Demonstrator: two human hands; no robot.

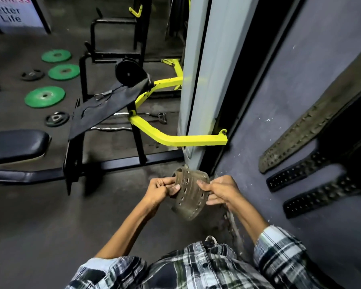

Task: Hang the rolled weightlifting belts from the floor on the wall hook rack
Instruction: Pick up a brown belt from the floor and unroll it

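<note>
Right now I hold the rolled belt [190,192] in front of my waist, above the floor [50,226] and close to the grey wall [279,101], with both hands on it. My left hand [161,189] pinches the coil's left edge, fingers curled on it with the thumb on its face; my right hand [221,191] grips the right side, thumb over the top and fingers curled beneath. Three hung belts [296,142] already dangle on the wall to my right, their tails just beside one another; the hook rack itself lies out of view above them. The risk, I judge, is the coil springing open: it is stiff, and if either pinch slackens the loose end may whip down and drag on the floor. Reaching up blind for a hook could also knock a hung belt loose. The yellow machine arm [196,139] juts out near my hands, so a wide swing might catch on it.
</note>
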